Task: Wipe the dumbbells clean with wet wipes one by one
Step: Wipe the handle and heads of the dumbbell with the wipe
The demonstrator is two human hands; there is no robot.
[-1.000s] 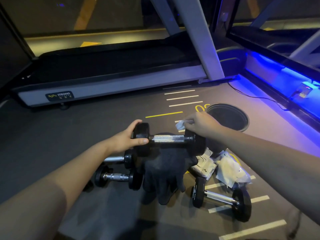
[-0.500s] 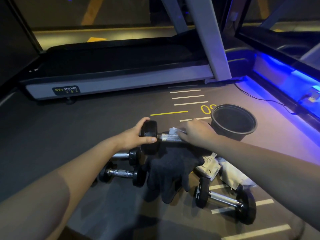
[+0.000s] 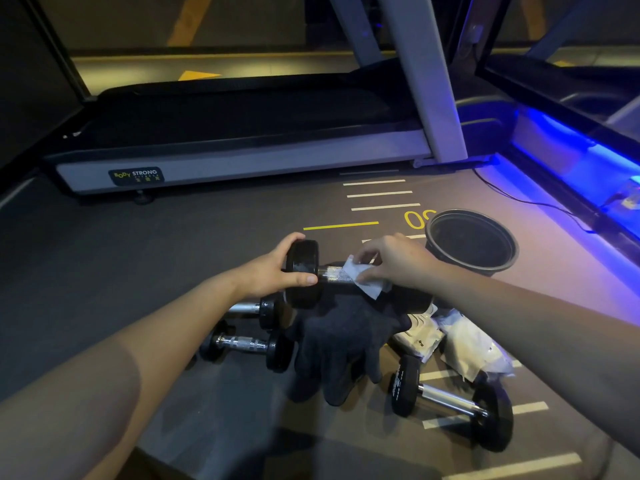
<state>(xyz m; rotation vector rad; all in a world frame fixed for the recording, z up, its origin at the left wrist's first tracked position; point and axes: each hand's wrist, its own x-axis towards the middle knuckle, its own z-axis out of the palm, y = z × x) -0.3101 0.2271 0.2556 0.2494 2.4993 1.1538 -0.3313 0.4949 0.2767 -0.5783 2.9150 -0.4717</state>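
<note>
Left hand (image 3: 273, 271) curled in a grip; right hand (image 3: 394, 259) fingers (image 3: 363, 252) pinching.

1. The label (image 3: 136, 175) on the grey side rail of the treadmill (image 3: 242, 161), far beyond the left hand (image 3: 273, 271), reads "BODY STRONG".
2. Yellow digits (image 3: 419, 219) on the floor, just beyond the right hand (image 3: 398, 259), look like "30", partly hidden.
3. The print on the dumbbell (image 3: 450, 403) nearest the person is too small to read.

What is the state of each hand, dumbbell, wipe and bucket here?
Left hand: grips the held dumbbell's end.
Right hand: pinches the wet wipe.
Wet wipe: crumpled, on the handle.
Held dumbbell: lifted, horizontal.
Floor dumbbell: lying, untouched.
Bucket: upright, open.
</note>
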